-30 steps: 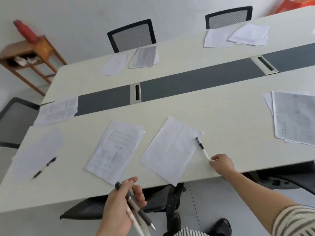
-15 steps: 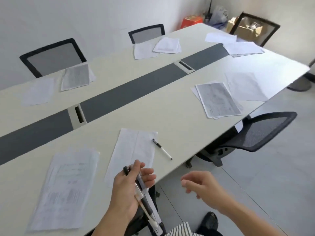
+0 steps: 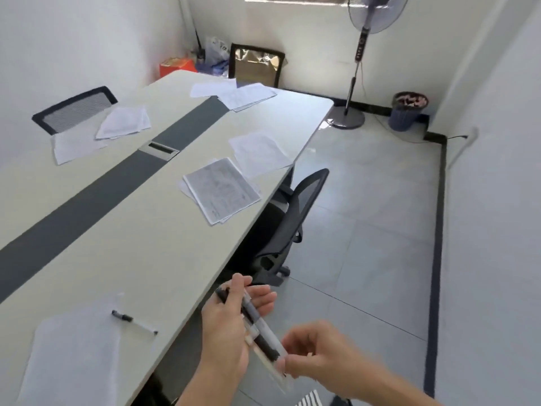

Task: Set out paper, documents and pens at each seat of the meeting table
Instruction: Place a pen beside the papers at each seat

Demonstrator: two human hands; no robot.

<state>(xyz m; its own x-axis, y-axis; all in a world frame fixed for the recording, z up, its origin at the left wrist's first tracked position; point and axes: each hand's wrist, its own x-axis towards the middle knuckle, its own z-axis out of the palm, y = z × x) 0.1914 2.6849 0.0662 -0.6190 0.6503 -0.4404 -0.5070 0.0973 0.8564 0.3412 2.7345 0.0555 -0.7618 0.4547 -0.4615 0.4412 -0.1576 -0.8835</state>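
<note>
Your left hand (image 3: 225,332) grips the pen bundle (image 3: 260,326) beyond the worktop's (image 3: 146,244) near edge, your right hand (image 3: 319,356) pinches its lower end; a hasty pull could spill pens onto the floor (image 3: 366,230).

- My feed shows 2 hands, the left hand (image 3: 225,332) and the right hand (image 3: 319,356), both uncovered.
- The left forearm (image 3: 202,388) and the right forearm (image 3: 389,385) run bare down to the bottom edge of the view.
- A small patch of striped cloth (image 3: 311,399) shows at the bottom edge, in thin dark and white bands. I cannot tell which garment it belongs to.
- Just beside it I see a dark, rounded shoe (image 3: 341,402), blurred and cut off by the frame.
</note>
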